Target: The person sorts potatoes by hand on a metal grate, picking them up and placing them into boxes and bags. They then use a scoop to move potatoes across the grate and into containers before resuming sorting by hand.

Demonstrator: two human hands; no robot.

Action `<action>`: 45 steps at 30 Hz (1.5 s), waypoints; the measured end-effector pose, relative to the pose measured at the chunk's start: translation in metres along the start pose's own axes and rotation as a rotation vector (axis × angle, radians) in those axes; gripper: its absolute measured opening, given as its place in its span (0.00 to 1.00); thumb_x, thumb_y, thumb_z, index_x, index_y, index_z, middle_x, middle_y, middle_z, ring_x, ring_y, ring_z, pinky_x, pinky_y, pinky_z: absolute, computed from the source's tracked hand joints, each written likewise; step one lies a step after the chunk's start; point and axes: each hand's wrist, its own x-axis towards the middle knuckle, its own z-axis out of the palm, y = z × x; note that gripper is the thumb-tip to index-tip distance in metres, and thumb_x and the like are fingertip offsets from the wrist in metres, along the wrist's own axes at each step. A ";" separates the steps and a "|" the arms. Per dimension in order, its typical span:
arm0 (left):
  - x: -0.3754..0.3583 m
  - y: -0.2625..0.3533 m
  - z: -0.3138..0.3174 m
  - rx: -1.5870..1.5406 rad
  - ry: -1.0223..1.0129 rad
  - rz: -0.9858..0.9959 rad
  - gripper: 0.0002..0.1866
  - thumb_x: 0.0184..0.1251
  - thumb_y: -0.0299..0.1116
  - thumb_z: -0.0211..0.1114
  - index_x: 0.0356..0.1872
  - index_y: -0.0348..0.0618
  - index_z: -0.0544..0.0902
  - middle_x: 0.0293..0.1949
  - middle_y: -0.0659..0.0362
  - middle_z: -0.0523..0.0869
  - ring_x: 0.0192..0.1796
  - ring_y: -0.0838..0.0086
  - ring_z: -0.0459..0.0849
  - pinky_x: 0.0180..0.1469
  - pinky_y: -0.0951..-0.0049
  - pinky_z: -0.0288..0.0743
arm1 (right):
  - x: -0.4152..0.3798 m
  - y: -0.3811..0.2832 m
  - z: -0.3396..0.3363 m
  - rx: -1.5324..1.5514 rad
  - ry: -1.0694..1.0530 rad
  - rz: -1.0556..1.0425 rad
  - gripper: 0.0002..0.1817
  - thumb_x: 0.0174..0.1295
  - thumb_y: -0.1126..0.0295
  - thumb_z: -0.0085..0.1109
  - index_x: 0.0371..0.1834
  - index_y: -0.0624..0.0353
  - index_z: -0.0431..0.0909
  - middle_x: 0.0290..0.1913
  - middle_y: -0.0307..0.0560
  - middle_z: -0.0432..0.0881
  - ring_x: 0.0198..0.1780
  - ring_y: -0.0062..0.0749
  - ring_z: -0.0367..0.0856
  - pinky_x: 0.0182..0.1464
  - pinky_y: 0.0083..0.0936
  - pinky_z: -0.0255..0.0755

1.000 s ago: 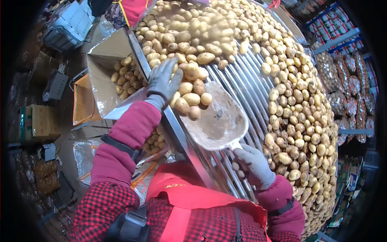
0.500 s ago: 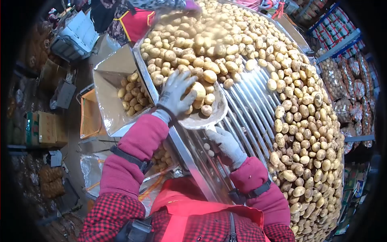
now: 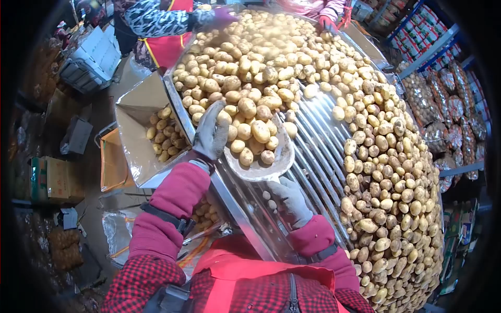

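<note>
My right hand (image 3: pixel 292 201), in a grey glove, is closed round the handle of a whitish scoop (image 3: pixel 285 156). Several potatoes (image 3: pixel 259 131) lie in the scoop, and its far edge meets the big potato heap (image 3: pixel 261 68). At the scoop's left side, my gloved left hand (image 3: pixel 213 131) is open, its fingers stretched forward against the potatoes. Both hands are over a slatted metal table (image 3: pixel 326 156). Left of the table edge stands a lined carton (image 3: pixel 136 112) with potatoes inside.
Across the table are a co-worker's purple-gloved hand (image 3: pixel 223 18) and another person's red-gloved hand (image 3: pixel 327 24). An orange crate (image 3: pixel 112 161) stands left of the carton. Filled bags (image 3: pixel 443 104) line a rack at right. A raised metal edge (image 3: pixel 237 208) runs along the table's left side.
My left hand has drawn back from over the scoop's potatoes to its left side. The scoop sits slightly lower in view, and a red-gloved hand now shows at the far side.
</note>
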 end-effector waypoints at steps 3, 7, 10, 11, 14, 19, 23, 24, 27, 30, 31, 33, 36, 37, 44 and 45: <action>0.001 -0.003 -0.002 -0.028 0.011 0.038 0.29 0.84 0.48 0.57 0.71 0.32 0.76 0.69 0.39 0.80 0.74 0.47 0.77 0.78 0.56 0.66 | -0.017 -0.014 -0.006 -0.057 0.049 0.016 0.14 0.78 0.63 0.59 0.59 0.58 0.80 0.33 0.35 0.83 0.23 0.13 0.74 0.24 0.13 0.68; -0.001 -0.010 -0.002 -0.033 0.070 -0.065 0.29 0.84 0.46 0.57 0.73 0.32 0.73 0.70 0.39 0.80 0.73 0.48 0.78 0.77 0.56 0.67 | -0.034 -0.036 -0.003 -0.101 0.089 -0.034 0.14 0.77 0.63 0.60 0.59 0.58 0.80 0.33 0.36 0.83 0.22 0.13 0.74 0.22 0.13 0.66; -0.001 -0.013 -0.001 -0.038 0.034 -0.141 0.29 0.83 0.44 0.58 0.74 0.31 0.73 0.71 0.39 0.79 0.74 0.49 0.77 0.78 0.58 0.67 | -0.034 -0.058 -0.009 -0.069 0.148 -0.091 0.14 0.75 0.62 0.63 0.57 0.57 0.80 0.31 0.36 0.83 0.19 0.14 0.73 0.19 0.14 0.64; 0.000 -0.009 -0.002 -0.059 0.023 -0.175 0.29 0.83 0.44 0.59 0.74 0.31 0.73 0.71 0.39 0.79 0.75 0.50 0.77 0.78 0.59 0.67 | -0.030 -0.065 -0.016 -0.051 0.136 -0.126 0.13 0.75 0.61 0.63 0.54 0.57 0.81 0.32 0.35 0.83 0.20 0.14 0.72 0.19 0.14 0.64; 0.002 -0.002 -0.004 -0.132 0.002 -0.221 0.27 0.82 0.41 0.62 0.73 0.35 0.75 0.72 0.42 0.79 0.75 0.53 0.77 0.77 0.60 0.68 | -0.014 -0.108 -0.024 -0.057 0.220 -0.236 0.12 0.75 0.60 0.64 0.46 0.57 0.82 0.30 0.36 0.83 0.20 0.15 0.74 0.20 0.16 0.65; 0.001 -0.001 -0.006 -0.083 -0.004 -0.228 0.26 0.80 0.42 0.63 0.72 0.39 0.77 0.69 0.40 0.81 0.72 0.48 0.79 0.75 0.58 0.71 | 0.045 -0.205 -0.037 -0.413 0.351 -0.448 0.10 0.74 0.64 0.59 0.43 0.59 0.84 0.29 0.38 0.84 0.20 0.15 0.75 0.21 0.18 0.69; 0.002 -0.004 -0.004 -0.075 -0.019 -0.271 0.25 0.80 0.40 0.62 0.71 0.37 0.78 0.68 0.41 0.82 0.73 0.49 0.79 0.76 0.57 0.70 | 0.139 -0.275 -0.091 -1.202 0.562 -0.681 0.20 0.73 0.57 0.59 0.48 0.66 0.87 0.25 0.45 0.85 0.25 0.27 0.83 0.27 0.29 0.76; 0.002 -0.003 -0.005 -0.083 -0.033 -0.287 0.25 0.80 0.39 0.62 0.71 0.37 0.78 0.68 0.41 0.82 0.73 0.49 0.79 0.76 0.57 0.70 | 0.155 -0.283 -0.095 -1.062 0.616 -0.740 0.23 0.71 0.54 0.60 0.48 0.67 0.87 0.28 0.51 0.87 0.29 0.35 0.87 0.31 0.34 0.78; 0.002 0.001 -0.006 -0.089 -0.025 -0.274 0.24 0.79 0.39 0.63 0.70 0.37 0.79 0.67 0.42 0.83 0.73 0.50 0.79 0.76 0.58 0.70 | 0.198 -0.303 -0.115 -1.247 0.939 -0.658 0.29 0.65 0.48 0.64 0.50 0.68 0.85 0.43 0.71 0.89 0.52 0.66 0.89 0.53 0.50 0.80; 0.002 -0.002 -0.006 -0.091 -0.040 -0.279 0.24 0.79 0.37 0.63 0.70 0.37 0.79 0.67 0.43 0.84 0.73 0.51 0.80 0.75 0.59 0.71 | 0.181 -0.302 -0.088 -1.410 1.158 -0.569 0.26 0.62 0.52 0.62 0.54 0.62 0.84 0.48 0.64 0.91 0.53 0.60 0.90 0.54 0.49 0.82; 0.002 -0.002 -0.006 -0.106 -0.040 -0.277 0.24 0.79 0.36 0.64 0.70 0.37 0.79 0.67 0.43 0.84 0.72 0.51 0.80 0.75 0.59 0.72 | 0.174 -0.300 -0.086 -1.410 1.172 -0.563 0.26 0.62 0.52 0.62 0.54 0.62 0.84 0.48 0.64 0.91 0.53 0.60 0.90 0.54 0.49 0.82; 0.000 -0.001 -0.001 -0.181 -0.024 -0.324 0.24 0.79 0.36 0.64 0.70 0.37 0.79 0.66 0.44 0.84 0.72 0.52 0.80 0.75 0.59 0.71 | 0.155 -0.297 -0.089 -1.515 1.257 -0.561 0.26 0.62 0.52 0.64 0.55 0.62 0.83 0.50 0.65 0.90 0.56 0.60 0.88 0.57 0.49 0.80; 0.001 0.000 -0.003 -0.067 -0.022 -0.241 0.22 0.80 0.32 0.62 0.70 0.35 0.79 0.65 0.44 0.85 0.68 0.57 0.84 0.73 0.62 0.74 | 0.115 -0.288 -0.116 -1.498 1.215 -0.617 0.23 0.67 0.55 0.61 0.58 0.59 0.78 0.50 0.69 0.88 0.55 0.65 0.87 0.57 0.55 0.78; 0.001 0.000 -0.004 -0.058 -0.024 -0.235 0.22 0.80 0.32 0.62 0.70 0.34 0.79 0.65 0.44 0.85 0.69 0.57 0.84 0.73 0.62 0.74 | 0.102 -0.285 -0.130 -1.493 1.244 -0.621 0.23 0.67 0.54 0.62 0.58 0.58 0.78 0.50 0.70 0.88 0.55 0.66 0.87 0.56 0.55 0.78; 0.003 0.001 -0.006 -0.106 -0.053 -0.273 0.23 0.80 0.35 0.63 0.69 0.35 0.79 0.66 0.43 0.84 0.70 0.55 0.82 0.74 0.60 0.72 | -0.006 -0.222 -0.197 -1.382 1.484 -0.500 0.28 0.73 0.50 0.56 0.61 0.65 0.78 0.52 0.73 0.87 0.55 0.71 0.85 0.59 0.56 0.76; 0.003 0.002 -0.006 -0.077 -0.066 -0.258 0.23 0.81 0.34 0.62 0.70 0.33 0.79 0.66 0.44 0.85 0.69 0.57 0.84 0.74 0.62 0.73 | -0.013 -0.203 -0.208 -1.322 1.389 -0.705 0.25 0.73 0.50 0.56 0.53 0.65 0.82 0.49 0.73 0.87 0.51 0.70 0.86 0.57 0.56 0.76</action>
